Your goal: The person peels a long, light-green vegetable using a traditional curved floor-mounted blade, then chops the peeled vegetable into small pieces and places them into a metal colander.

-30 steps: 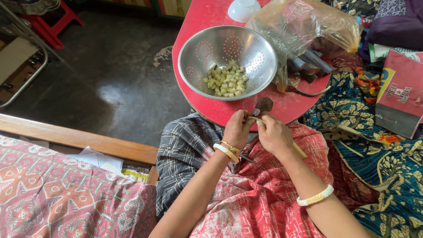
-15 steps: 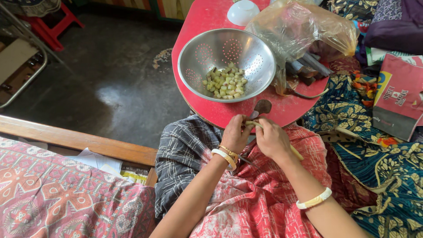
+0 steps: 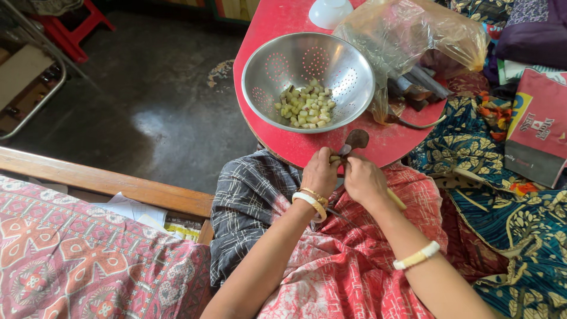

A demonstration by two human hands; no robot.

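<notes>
Gripping a pale stalk (image 3: 397, 199) w/ both hands, left hand (image 3: 319, 173) & right hand (image 3: 364, 180) close together over lap, just below red table (image 3: 390, 145) edge; steel colander (image 3: 308, 81) of cut pieces (image 3: 306, 107) near

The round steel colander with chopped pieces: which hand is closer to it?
Left, narrowly. The left hand sits just below the round steel colander, under its middle; the right hand is beside it, lower and further right.

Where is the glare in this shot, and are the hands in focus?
Head view: glare sits on the dark floor left of the red table and on the steel colander wall; left hand and right hand look reasonably sharp, evenly lit, gripping a pale stalk; edges show slight wide-angle bending.
</notes>
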